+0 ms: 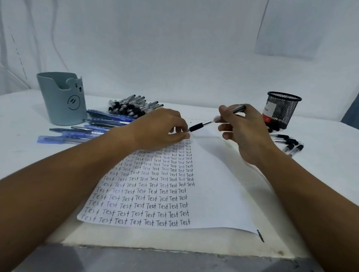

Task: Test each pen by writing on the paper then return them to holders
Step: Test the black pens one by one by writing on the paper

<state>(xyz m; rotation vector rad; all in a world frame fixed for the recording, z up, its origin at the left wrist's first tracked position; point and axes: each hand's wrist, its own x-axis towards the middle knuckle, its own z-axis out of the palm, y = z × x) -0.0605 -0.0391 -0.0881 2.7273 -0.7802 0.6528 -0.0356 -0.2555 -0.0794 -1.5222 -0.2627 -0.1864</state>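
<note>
Left of the paper (213,189) stands the bear holder (61,100), with loose pens (104,119) beside it. At the paper's top edge, the left hand (160,127) pinches the cap end of a black pen (212,121); the right hand (240,126) holds its barrel. Probably uncapping; next, writing on the paper. The mesh holder (282,110) stands right of the paper.

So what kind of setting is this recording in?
Probably a plain desk set up for stationery testing: a white tabletop against a bare white wall, a sheet of white paper filled with handwritten "Test", and piles of pens beside a grey-green bear-face plastic holder and a black mesh cup.
</note>
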